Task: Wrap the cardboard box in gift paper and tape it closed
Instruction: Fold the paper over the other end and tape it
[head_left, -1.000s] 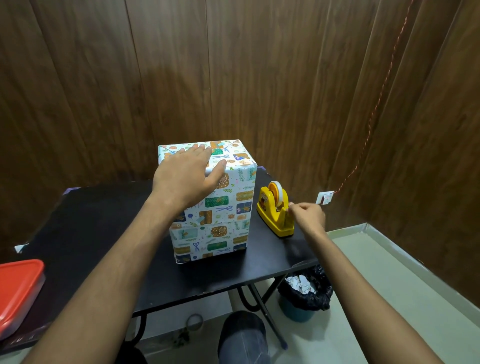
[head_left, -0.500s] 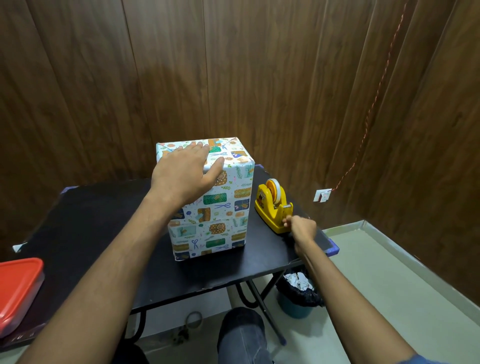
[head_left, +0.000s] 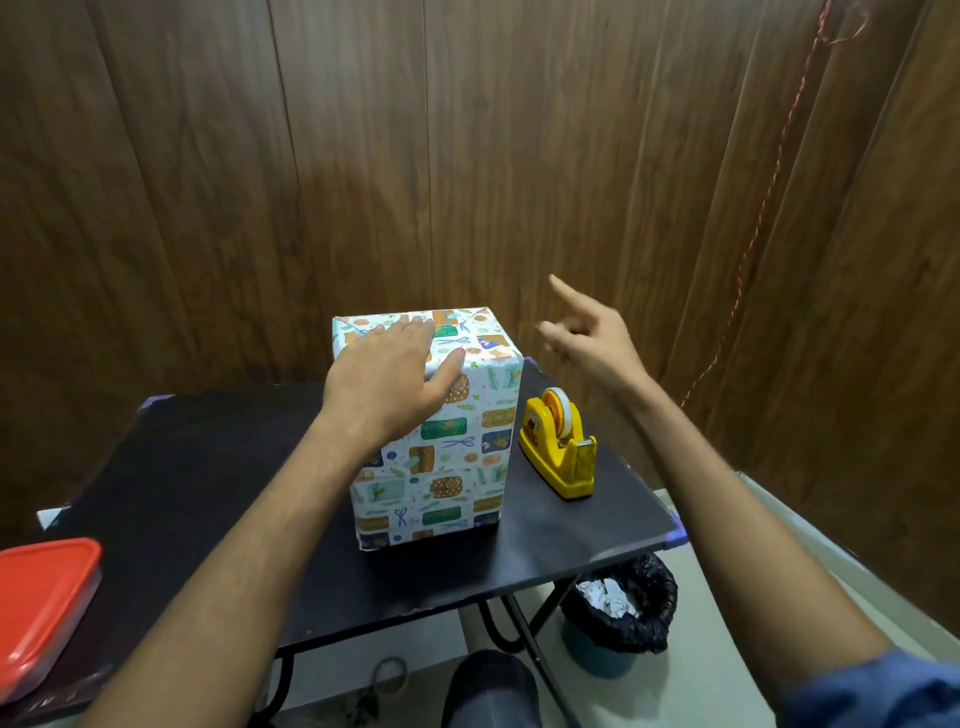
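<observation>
Bare skin on patterned paper: the left hand (head_left: 387, 387) lies flat on the top of the wrapped box (head_left: 434, 457), fingers straight and spread across the near-left part of that top, thumb angled down over the near top edge. Up in the air to the right, the right hand (head_left: 592, 340) hangs above and beyond the yellow tape dispenser (head_left: 558, 447), touching nothing solid. Its forefinger is stretched out toward the far left, the other fingers are loosely bent, and whether a strip of tape clings to those fingertips cannot be told. There is open air between that hand and the box's right top edge.

Gift paper covers every visible face of the box, with folded flaps meeting on top at the far side. It stands upright near the middle of the black table (head_left: 208, 493), closer to the right. The dispenser sits just beside it on the right, apart from it, close to the table's right edge. Bare black surface runs wide to the left and along the near edge.

At the near-left corner, a red-lidded container (head_left: 41, 608) pokes into view. Below the table's right side a bin with a black liner (head_left: 623, 618) stands on the pale floor. Dark wood panelling (head_left: 363, 156) closes the far side and the right.
</observation>
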